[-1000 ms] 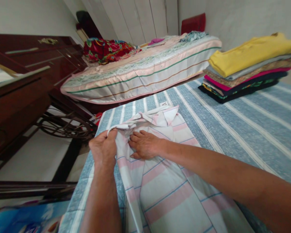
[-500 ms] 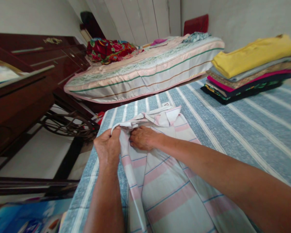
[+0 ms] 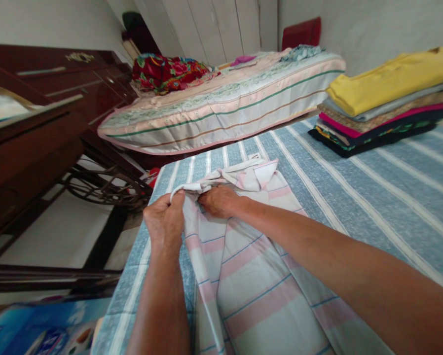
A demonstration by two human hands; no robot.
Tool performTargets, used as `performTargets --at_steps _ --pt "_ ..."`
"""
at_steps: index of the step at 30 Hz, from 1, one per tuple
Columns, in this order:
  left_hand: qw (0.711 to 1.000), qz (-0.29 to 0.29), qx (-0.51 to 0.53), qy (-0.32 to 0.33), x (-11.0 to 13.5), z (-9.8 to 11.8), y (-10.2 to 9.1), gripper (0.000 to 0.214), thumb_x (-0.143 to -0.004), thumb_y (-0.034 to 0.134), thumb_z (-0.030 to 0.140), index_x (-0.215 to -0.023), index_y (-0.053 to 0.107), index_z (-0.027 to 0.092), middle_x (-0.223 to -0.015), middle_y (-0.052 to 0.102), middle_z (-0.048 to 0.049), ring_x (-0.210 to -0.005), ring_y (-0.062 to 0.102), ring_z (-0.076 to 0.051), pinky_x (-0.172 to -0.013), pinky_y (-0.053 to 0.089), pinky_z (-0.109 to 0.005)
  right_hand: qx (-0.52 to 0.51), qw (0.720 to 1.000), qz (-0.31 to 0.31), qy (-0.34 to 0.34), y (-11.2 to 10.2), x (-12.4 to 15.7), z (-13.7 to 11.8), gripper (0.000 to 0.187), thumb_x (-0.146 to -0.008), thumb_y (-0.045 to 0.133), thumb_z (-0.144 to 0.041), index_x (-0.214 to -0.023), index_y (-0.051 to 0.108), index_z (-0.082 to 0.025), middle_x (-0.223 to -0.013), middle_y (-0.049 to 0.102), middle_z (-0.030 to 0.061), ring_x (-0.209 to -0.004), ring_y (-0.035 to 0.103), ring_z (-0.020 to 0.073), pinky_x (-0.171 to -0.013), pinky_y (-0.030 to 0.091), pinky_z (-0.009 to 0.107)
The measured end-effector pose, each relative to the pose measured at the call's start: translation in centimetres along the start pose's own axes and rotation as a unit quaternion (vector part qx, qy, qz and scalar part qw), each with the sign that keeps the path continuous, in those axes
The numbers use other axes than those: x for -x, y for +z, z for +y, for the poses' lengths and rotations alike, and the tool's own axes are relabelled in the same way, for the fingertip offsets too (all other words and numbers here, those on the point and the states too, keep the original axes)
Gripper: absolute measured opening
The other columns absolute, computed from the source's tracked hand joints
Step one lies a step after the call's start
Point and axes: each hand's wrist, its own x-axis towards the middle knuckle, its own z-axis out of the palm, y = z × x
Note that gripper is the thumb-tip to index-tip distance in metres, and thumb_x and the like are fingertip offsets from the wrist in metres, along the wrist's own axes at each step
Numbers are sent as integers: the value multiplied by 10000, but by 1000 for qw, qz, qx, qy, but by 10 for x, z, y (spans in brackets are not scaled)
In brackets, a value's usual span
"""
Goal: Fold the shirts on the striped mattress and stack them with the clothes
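Note:
A white shirt [image 3: 258, 296] with pink bands and thin blue lines lies on the blue striped bedspread [image 3: 377, 197], its folded upper part bunched at the far end. My left hand [image 3: 165, 217] pinches the shirt's upper left edge between thumb and fingers, lifting it slightly. Close beside it, my right hand [image 3: 218, 200] presses into the fabric under that top edge, fingers curled around a fold; the fingertips are partly hidden by cloth.
A stack of folded clothes [image 3: 387, 103], yellow on top, sits at the right. Behind is another bed [image 3: 221, 118] with a red floral cloth [image 3: 169, 73]. A dark wooden sewing machine table [image 3: 32, 143] stands left, and a blue package [image 3: 47, 328] lies below it.
The right hand has shifted slightly up and deeper under the shirt's top fold. The left hand keeps its pinch in nearly the same place. The view has tilted a little.

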Motion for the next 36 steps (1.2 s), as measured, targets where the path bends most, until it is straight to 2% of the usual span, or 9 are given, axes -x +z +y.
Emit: performTargets --at_steps 7,13,21,29,36 --pt "1000 2 11 3 -3 -6 2 261 -660 604 425 -599 596 171 -482 361 60 -467 376 -104 -422 280 -219 -11 999 -27 21 -4 -5 1 223 -846 459 -215 -934 663 -190 -962 698 89 -889 647 238 -716 494 335" --pt "1000 -6 -7 3 -3 -8 1 272 -663 606 422 -632 618 153 -493 376 59 -482 381 -100 -429 286 -217 -13 999 -37 35 -8 -4 -4 214 -805 506 -196 -938 671 -175 -993 691 109 -963 626 254 -803 477 363" --pt "1000 -8 -22 -7 -2 -4 1 278 -667 592 425 -634 612 150 -487 368 58 -464 364 -99 -411 272 -224 -23 997 -21 78 -3 -12 -5 266 -850 438 -221 -951 679 -172 -988 691 110 -921 637 230 -743 499 323" --pt "1000 -5 -31 -2 -3 -7 1 245 -662 599 411 -620 604 170 -480 351 61 -470 371 -107 -422 281 -232 1 998 19 56 3 -9 -6 194 -812 509 -202 -901 675 -157 -1005 681 104 -960 603 238 -822 460 360" --pt "998 -22 -53 6 -3 -11 5 264 -662 599 427 -624 617 166 -483 381 57 -482 386 -109 -429 295 -228 11 998 35 60 10 -13 -9 254 -813 522 -212 -988 648 -78 -1074 645 178 -1023 570 274 -891 417 416"
